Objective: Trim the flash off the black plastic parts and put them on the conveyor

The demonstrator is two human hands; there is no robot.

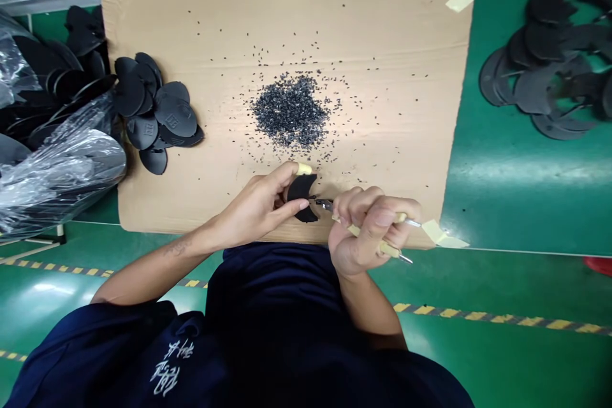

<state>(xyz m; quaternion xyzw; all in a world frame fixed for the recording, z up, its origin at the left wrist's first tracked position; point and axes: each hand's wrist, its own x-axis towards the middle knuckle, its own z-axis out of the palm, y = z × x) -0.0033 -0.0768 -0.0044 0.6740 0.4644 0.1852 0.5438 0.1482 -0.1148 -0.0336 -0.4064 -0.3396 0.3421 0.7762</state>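
My left hand (pixel 265 201) pinches a small black crescent-shaped rubber piece (pixel 302 190) between thumb and fingers; a yellow finger cot covers one fingertip. My right hand (pixel 368 229) is closed round yellow-handled nippers (pixel 382 234), whose metal jaws touch the right edge of the piece. Both hands hover over the near edge of a brown cardboard sheet (pixel 382 44). A heap of tiny black trimmings (pixel 291 111) lies just beyond the hands on the cardboard.
A pile of black oval rubber pieces (pixel 155 111) sits at the cardboard's left edge, beside a clear plastic bag (pixel 57 166) holding more. Larger black curved parts (pixel 549 70) lie on the green table at the right. Yellow-black tape marks the green floor below.
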